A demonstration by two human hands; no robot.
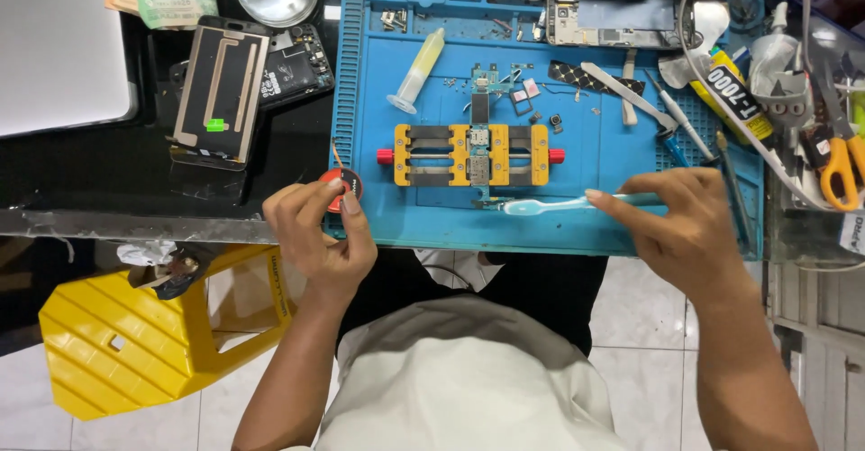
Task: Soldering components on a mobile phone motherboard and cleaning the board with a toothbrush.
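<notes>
My left hand [317, 235] pinches a small round red and black container [341, 186] at the left front corner of the blue work mat [613, 154]. My right hand [680, 226] holds a light blue toothbrush [550, 204] by its handle, its head pointing left along the mat's front edge. Just behind the brush head, a yellow and black clamp fixture [471, 154] with red end knobs grips a small circuit board [478, 152]. A plastic syringe [417, 71] lies behind the fixture on the left.
Metal tweezers [628, 95], screwdrivers and small loose parts lie on the mat's right side. An opened phone body [613, 11] lies at the back. A phone back panel [221, 91] rests on the black desk at left. Orange scissors [841, 173] and a glue tube [734, 100] sit at right. A yellow stool [126, 338] stands below left.
</notes>
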